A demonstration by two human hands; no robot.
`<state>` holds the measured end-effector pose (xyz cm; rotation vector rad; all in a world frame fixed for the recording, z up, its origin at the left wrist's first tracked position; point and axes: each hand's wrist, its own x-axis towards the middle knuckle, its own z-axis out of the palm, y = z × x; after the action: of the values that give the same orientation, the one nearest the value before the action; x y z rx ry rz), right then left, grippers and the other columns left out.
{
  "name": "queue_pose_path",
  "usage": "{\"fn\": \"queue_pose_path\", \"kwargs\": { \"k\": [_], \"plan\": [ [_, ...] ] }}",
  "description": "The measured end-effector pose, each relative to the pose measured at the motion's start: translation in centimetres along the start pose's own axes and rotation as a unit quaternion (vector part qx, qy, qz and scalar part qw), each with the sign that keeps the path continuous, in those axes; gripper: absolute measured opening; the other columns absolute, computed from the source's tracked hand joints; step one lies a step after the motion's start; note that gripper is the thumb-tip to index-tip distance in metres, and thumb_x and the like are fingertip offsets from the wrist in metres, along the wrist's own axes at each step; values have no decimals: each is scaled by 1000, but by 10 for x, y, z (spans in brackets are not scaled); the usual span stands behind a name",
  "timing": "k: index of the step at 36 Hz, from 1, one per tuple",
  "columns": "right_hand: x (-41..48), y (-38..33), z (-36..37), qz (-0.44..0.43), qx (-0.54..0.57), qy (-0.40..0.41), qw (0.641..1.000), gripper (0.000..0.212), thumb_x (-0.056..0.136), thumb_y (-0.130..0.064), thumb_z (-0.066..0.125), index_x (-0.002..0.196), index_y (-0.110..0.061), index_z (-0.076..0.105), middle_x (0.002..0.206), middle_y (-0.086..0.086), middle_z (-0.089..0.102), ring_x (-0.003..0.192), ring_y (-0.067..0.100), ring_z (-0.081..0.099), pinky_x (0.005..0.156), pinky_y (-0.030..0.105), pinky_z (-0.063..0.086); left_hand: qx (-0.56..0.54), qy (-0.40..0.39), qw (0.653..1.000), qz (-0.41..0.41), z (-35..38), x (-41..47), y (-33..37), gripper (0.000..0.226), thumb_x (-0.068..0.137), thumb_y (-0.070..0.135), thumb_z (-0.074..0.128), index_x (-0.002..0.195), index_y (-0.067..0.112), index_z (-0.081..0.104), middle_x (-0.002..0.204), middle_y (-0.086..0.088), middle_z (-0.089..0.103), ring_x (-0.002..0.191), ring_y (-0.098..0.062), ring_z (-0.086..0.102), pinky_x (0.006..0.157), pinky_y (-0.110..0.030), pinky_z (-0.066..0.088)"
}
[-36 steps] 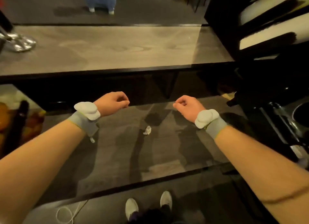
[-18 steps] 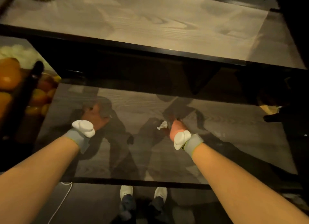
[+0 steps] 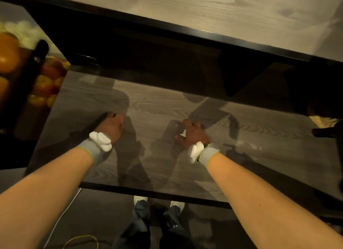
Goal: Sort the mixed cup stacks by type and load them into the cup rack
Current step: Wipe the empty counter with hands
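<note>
No cups and no cup rack are in view. My left hand rests on the lower wooden tabletop with its fingers curled under and nothing in it. My right hand is down on the same tabletop, and its thumb and fingers pinch a small white paper scrap. Both wrists wear grey bands with white pads.
A higher wooden counter with a black edge runs across the top. A picture of oranges and other fruit stands at the left behind a dark bar. My shoes and a white cable are on the floor below.
The view has tilted further down and closer to the lower tabletop. Both hands dropped from mid-air onto it, and my right hand reached the white scrap and closed on it.
</note>
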<state>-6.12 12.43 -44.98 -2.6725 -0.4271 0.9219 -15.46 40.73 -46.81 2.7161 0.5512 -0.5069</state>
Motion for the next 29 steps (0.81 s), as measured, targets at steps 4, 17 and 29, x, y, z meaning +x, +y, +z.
{"fn": "queue_pose_path", "kwargs": {
  "k": [4,17,29],
  "plan": [
    [4,-1,-2,-2,-37,-42,998,57,97,-25,54,148,-8,33,146,24,36,131,38,44,102,35,39,-3,0,1000,-9,1,1,8,16,94,2,54,107,-2,61,114,-25,61,109,-40,56,91,-35,32],
    [1,6,-8,73,101,12,992,22,88,-2,55,108,-8,65,116,17,67,110,33,62,88,26,45,-284,17,957,-47,-8,-9,19,27,89,25,41,91,9,63,86,-16,66,86,-41,65,84,-43,50],
    [-8,-5,-24,76,215,37,973,25,95,-19,56,77,-6,68,85,14,66,82,25,59,72,28,40,-509,-79,855,-68,-51,-19,50,30,102,-7,36,88,12,55,73,-11,56,33,0,44,32,-13,30]
  ]
}}
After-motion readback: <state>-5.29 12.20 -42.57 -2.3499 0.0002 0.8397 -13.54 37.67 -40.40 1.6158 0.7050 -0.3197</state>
